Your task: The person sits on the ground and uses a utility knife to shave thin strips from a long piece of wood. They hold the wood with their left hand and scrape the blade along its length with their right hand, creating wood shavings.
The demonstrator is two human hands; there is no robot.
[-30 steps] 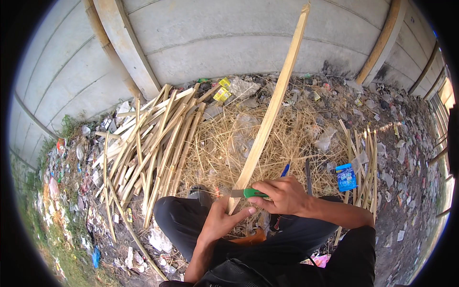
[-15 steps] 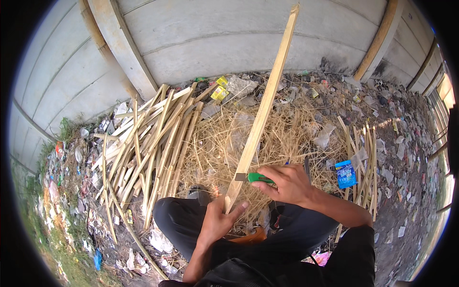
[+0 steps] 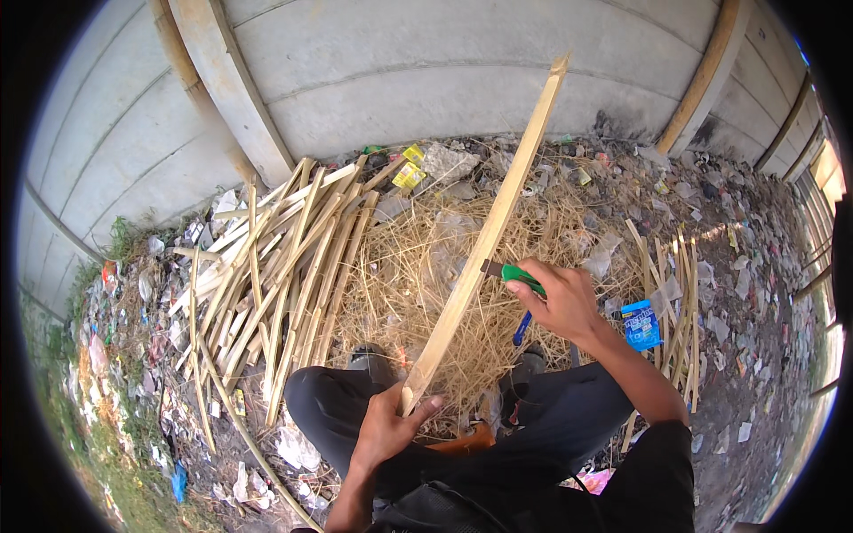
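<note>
A long pale bamboo strip slants up and away from my lap, its far end raised against the wall. My left hand is closed round its near end. My right hand grips a green-handled utility knife, whose short blade meets the strip's right edge about midway along. Beneath the strip lies a heap of thin straw-coloured shavings. A blue-handled tool rests on the shavings below my right hand; its kind is unclear.
A big pile of bamboo strips lies to the left, and a smaller bundle to the right by a blue packet. A grey panel wall closes off the far side. Litter covers the ground around my crossed legs.
My right hand has moved the knife up and away along the strip. My left hand and the strip's near end have come slightly down and left, uncovering the blue-handled tool.
</note>
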